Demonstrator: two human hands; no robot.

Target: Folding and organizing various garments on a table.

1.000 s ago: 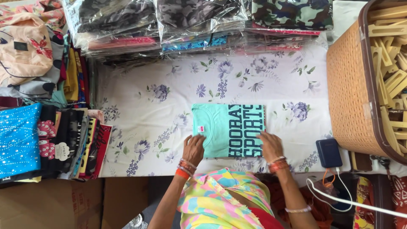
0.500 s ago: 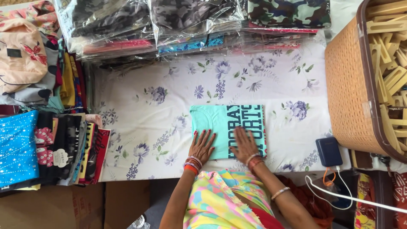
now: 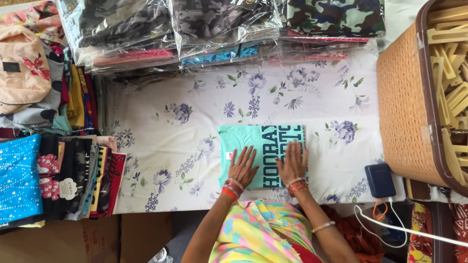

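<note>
A folded mint-green t-shirt [image 3: 253, 139] with dark printed lettering lies on a white sheet with purple flowers [image 3: 195, 122]. My left hand [image 3: 242, 167] rests flat on the shirt's near left part, fingers spread. My right hand [image 3: 292, 163] presses flat on the lettering at the near right. Both wrists wear orange and red bangles. Neither hand grips anything.
Stacks of bagged camouflage and coloured garments [image 3: 195, 29] line the far edge. Folded clothes [image 3: 58, 180] and a peach bag [image 3: 22, 68] sit at the left. At the right are a woven basket [image 3: 404, 112] of wooden pieces, a dark power bank [image 3: 380, 180] and a white cable [image 3: 404, 229].
Both hands have moved inward from the shirt's outer near corners and further onto it. The shirt now looks narrower, folded in at its sides.
</note>
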